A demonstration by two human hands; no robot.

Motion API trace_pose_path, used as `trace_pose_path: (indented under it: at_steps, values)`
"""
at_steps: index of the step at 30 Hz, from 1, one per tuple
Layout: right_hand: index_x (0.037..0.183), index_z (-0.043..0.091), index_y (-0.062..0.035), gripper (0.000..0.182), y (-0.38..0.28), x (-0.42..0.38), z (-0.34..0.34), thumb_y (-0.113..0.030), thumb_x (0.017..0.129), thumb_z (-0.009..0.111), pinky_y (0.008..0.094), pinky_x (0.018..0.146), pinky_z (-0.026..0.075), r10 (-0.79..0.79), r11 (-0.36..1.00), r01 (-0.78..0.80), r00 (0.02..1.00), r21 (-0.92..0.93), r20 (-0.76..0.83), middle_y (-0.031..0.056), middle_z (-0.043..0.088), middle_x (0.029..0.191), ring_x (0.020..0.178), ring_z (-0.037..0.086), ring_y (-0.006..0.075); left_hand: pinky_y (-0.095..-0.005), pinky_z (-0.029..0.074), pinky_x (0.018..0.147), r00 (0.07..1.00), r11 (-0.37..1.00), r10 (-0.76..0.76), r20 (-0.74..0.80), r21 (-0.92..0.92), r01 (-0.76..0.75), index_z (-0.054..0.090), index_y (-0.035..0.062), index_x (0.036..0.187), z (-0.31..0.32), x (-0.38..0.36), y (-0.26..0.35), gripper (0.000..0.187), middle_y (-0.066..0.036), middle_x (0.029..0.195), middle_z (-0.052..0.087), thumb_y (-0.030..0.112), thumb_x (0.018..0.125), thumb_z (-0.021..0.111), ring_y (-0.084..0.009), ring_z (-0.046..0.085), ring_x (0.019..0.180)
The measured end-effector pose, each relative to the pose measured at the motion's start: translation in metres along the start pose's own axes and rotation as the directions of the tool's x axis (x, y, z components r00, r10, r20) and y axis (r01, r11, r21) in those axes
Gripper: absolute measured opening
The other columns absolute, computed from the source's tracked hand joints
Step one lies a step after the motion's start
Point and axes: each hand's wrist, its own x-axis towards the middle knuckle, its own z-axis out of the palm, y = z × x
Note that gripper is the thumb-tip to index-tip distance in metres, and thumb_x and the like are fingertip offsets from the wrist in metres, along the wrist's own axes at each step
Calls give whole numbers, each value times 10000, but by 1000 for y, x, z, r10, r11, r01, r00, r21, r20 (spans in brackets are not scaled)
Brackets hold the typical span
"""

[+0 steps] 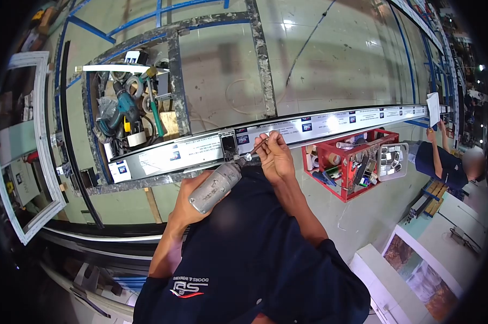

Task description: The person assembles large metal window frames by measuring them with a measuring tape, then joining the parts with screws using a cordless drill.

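Observation:
My left hand (189,204) is wrapped round a worn, silver-grey drill (216,188), whose chuck end points up and to the right. My right hand (274,156) is closed, with thumb and fingertips pinching a thin drill bit (257,147) just at the chuck. Both hands are above the near edge of a long aluminium profile (198,151) covered in printed protective film. Close to the drill's nose, a short dark profile piece (229,144) sits across the long one. My fingers hide part of the bit.
A tool bay (173,116) at left holds a teal cordless drill (126,102), a green-handled hammer (155,110) and tape rolls. At right stand a red crate (330,194) and a clear plastic bin (399,174). Another person (449,164) works at the profile's far right end.

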Motion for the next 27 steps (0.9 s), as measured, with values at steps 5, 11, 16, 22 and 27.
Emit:
trace_pose_path:
  at_steps: [5,11,16,22,27]
  values:
    - [1196,637,-69,160,6,7,-15,-195,1097,636,401,950,650,67,996,-68,997,63,30,104,730,1118,1033,758,267,-361,575,727,998,996,-23,56,85,18,727,-1,1168,-1,1,-4,362,-177,909,747,93,840,848,-341,760,795]
    - [1269,624,-12,242,9,13,-18,-200,1121,589,414,941,641,267,961,-267,964,70,9,109,739,1101,1017,758,282,-460,587,710,986,963,-156,60,230,139,684,41,1267,2,3,17,491,-207,968,754,174,814,816,-418,748,834]
    - [1300,608,22,342,13,18,-7,-274,1150,527,388,851,636,460,865,-456,887,-210,-33,135,749,1065,964,764,281,-541,558,742,954,878,-265,137,444,180,613,53,1285,-6,6,56,561,-203,972,737,267,813,826,-441,727,870]
    - [1314,661,11,368,9,31,4,-264,1137,492,310,763,585,639,737,-590,767,-329,56,93,759,1057,886,726,165,-545,558,757,914,782,-376,148,580,228,586,18,1232,-8,22,84,563,-216,947,722,278,803,844,-450,722,855]
    - [1282,664,31,358,13,44,2,-228,1133,468,354,803,637,711,690,-669,698,-276,87,140,770,1084,890,744,201,-541,560,736,907,753,-401,130,610,245,582,15,1224,-5,31,84,551,-215,941,721,257,803,843,-445,725,840]
